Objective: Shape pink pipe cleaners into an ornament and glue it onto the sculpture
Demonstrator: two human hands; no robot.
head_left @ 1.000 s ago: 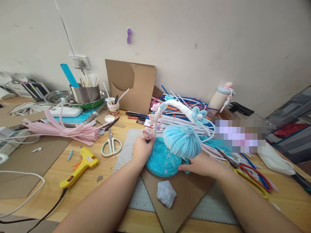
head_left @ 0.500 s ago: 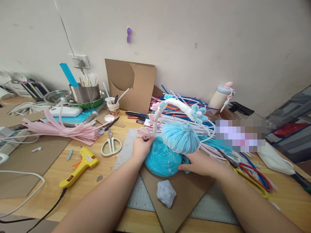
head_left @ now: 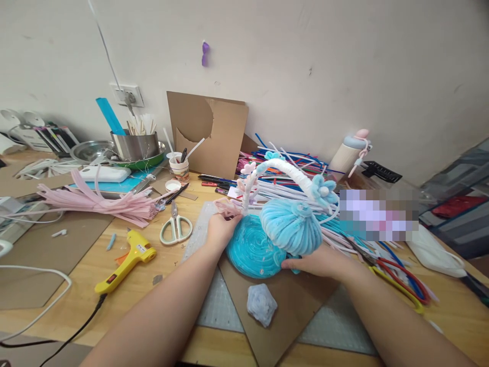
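Observation:
A round base (head_left: 254,250) of coiled turquoise pipe cleaners lies on a brown cardboard piece (head_left: 282,306). From its far left rises a white-wrapped arch (head_left: 284,164) with pink and blue fuzzy flowers. A light blue ribbed, dome-like piece (head_left: 290,227) hangs from the arch over the base's right part. My left hand (head_left: 223,232) is closed at the base's left edge, beside pink loops. My right hand (head_left: 319,262) grips the right edge, its thumb in front and its other fingers hidden behind the dome. Nearer me rests a pale grey-blue fuzzy rosette (head_left: 262,304).
Left of the base lie a yellow glue gun (head_left: 128,260), white-handled scissors (head_left: 175,227) and a pink pipe-cleaner bundle (head_left: 103,199). Behind stand a paper cup (head_left: 179,168) and a cardboard sheet (head_left: 208,132). At right are loose pipe cleaners, yellow-and-red-handled pliers (head_left: 397,285) and a bottle (head_left: 347,153).
The arch and the hanging blue dome have shifted right and a little towards me. Both hands keep their places at the base, which has hardly moved.

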